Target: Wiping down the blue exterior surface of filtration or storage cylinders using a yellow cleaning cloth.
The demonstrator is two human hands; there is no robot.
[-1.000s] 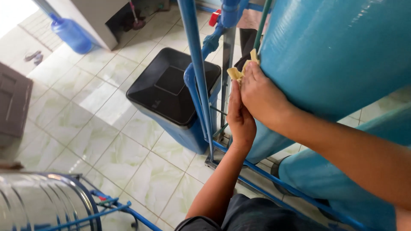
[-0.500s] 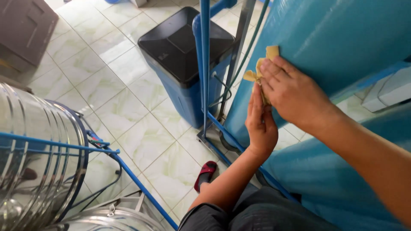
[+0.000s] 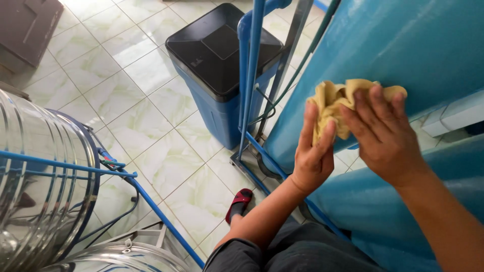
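Both hands grip a crumpled yellow cloth against the big blue tank on the right: the left hand pinches its lower edge, the right hand spreads fingers over it. The wiping looks underway; much of the tank surface remains.

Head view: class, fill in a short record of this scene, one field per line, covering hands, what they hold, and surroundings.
Left hand: grips the yellow cloth from below
Right hand: fingers spread over the cloth
Behind cloth: large blue tank
Floor: pale green-veined tiles
Beside tank: blue bin with black lid, blue pipe
Lower left: ribbed steel tank
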